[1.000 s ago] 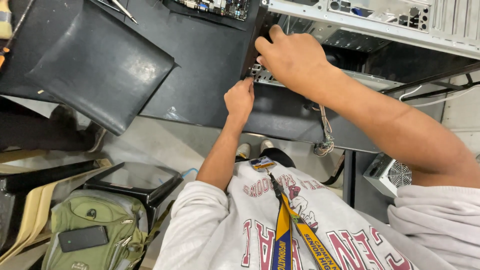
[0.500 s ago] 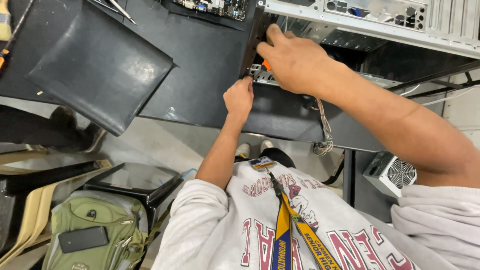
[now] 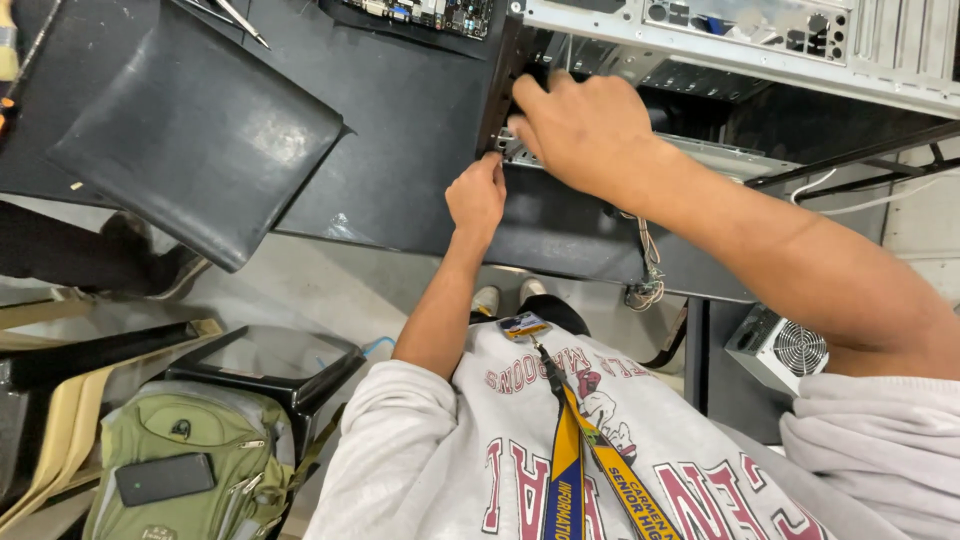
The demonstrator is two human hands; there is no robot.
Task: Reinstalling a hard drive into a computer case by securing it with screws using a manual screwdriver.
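Observation:
An open grey metal computer case (image 3: 760,50) lies on the black table (image 3: 410,140) at the upper right. My right hand (image 3: 585,130) rests on the case's near left corner, with its fingers curled over the black front frame. Just below it, my left hand (image 3: 478,195) is closed in a fist against the same corner, at the case's lower edge. What its fingers hold there is hidden. A bundle of thin wires (image 3: 648,265) hangs from the case over the table's edge.
A black side panel (image 3: 200,130) lies on the table at left, with a thin tool (image 3: 240,20) and a circuit board (image 3: 420,12) behind it. On the floor are a power supply unit (image 3: 780,350), a black stool (image 3: 270,365) and a green backpack (image 3: 190,470).
My right hand has shifted slightly along the case's corner, and an orange bit seen under it half a second ago is now covered. My left hand stays at the corner.

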